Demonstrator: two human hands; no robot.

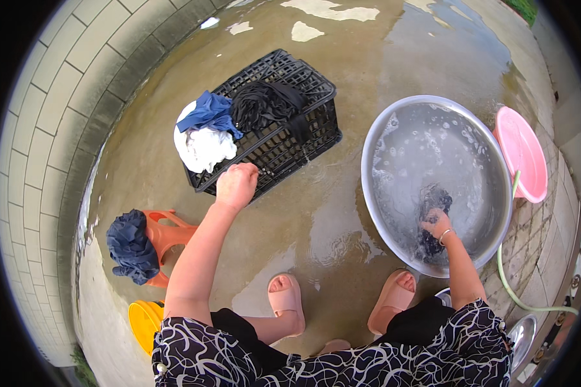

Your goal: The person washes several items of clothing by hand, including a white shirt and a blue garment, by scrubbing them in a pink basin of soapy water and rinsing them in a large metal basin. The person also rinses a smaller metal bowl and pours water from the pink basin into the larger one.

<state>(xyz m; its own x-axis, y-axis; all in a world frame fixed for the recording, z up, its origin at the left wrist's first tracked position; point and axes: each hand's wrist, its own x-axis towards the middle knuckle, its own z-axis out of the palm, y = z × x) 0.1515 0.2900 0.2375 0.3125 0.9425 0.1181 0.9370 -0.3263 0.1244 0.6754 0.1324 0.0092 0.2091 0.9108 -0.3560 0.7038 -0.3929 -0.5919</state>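
A large metal basin [387, 111] full of sudsy water stands at my right. In it, my right hand [437, 223] grips a dark wet cloth [432, 244], partly under water. My left hand [237, 184], a closed fist with nothing visible in it, hovers over the near edge of a black plastic crate [298, 150]. Whether it touches the rim cannot be told. On the crate lie a bundle of black cloth [266, 104], a blue cloth [210, 113] and a white cloth [208, 150]. Water drips from the crate's near side.
An orange plastic stool [167, 232] at the left bears a dark blue cloth [133, 246]. A yellow bucket [145, 321] stands nearer me. A pink basin [523, 155] leans beside the metal one, with a green hose [506, 280]. The concrete floor [319, 213] is wet; a tiled wall [77, 92] curves along the left.
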